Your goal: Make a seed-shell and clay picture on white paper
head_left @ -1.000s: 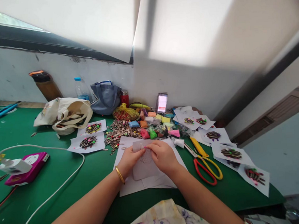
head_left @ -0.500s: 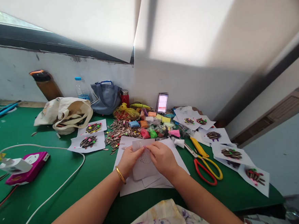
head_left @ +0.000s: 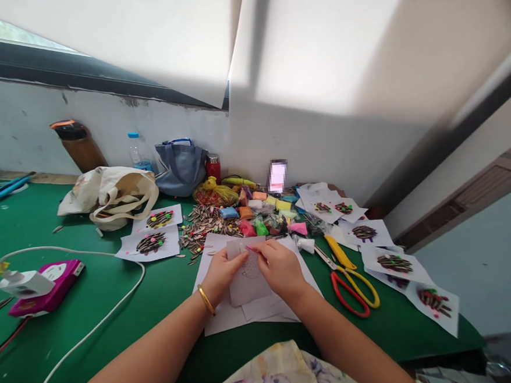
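My left hand (head_left: 221,274) is closed on the left edge of a small sheet of paper (head_left: 244,291), thumb on top. A printed outline drawing with a dotted body shows on this sheet, partly covered by my fingers. Over its upper right part, my right hand (head_left: 282,269) pinches a small piece of pink modelling clay (head_left: 249,248) between thumb and forefinger. The piece is close to my left thumb tip; whether it touches the paper I cannot tell. Larger white sheets (head_left: 216,319) lie beneath both hands.
Beyond the hands lie sunflower seeds (head_left: 209,223) and colourful clay packets (head_left: 246,212). Scissors (head_left: 350,290) and a yellow-handled cutter (head_left: 341,252) are at right, near seed-decorated pictures (head_left: 394,263). A phone (head_left: 277,176) leans on the wall. A white cable (head_left: 115,312) crosses the left side.
My right fingers have drawn slightly up and away from the paper, and the pink piece shows more clearly between them. My left hand still holds the sheet, which has shifted slightly.
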Demonstrator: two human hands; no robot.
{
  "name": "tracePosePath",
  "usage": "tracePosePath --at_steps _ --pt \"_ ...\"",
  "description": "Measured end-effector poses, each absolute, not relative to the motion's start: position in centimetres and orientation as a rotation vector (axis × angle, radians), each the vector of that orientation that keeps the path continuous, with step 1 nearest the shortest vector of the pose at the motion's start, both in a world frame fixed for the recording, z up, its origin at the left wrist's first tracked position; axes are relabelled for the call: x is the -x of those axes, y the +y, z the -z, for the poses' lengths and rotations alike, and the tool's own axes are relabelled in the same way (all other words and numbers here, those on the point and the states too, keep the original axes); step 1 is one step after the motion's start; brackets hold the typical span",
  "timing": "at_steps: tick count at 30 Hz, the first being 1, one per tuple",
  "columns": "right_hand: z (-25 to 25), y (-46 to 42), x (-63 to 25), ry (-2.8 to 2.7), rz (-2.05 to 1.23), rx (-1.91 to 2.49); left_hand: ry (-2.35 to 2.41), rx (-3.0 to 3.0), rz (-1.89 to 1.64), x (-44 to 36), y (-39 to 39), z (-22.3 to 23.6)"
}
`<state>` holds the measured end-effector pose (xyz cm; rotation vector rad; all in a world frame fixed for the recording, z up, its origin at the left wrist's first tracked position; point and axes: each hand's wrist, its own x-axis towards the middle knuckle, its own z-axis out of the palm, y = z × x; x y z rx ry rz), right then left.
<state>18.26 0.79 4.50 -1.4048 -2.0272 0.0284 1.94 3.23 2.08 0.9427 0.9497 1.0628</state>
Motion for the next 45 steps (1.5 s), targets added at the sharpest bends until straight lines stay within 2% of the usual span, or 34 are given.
tracePosePath --at_steps 22,30,45 --pt "-5.1 1.0 -17.8 -1.973 -0.186 1.436 1.102 -1.235 -1.086 -1.8 3.5 -1.3" --pt "-5.4 0.6 -17.7 -2.051 -0.157 1.473 1.238 -1.515 -1.085 -1.7 3.6 -1.3" --pt "-5.8 0.4 -17.6 -2.118 -0.093 1.515 1.281 -1.680 -1.118 -1.7 3.6 -1.5"
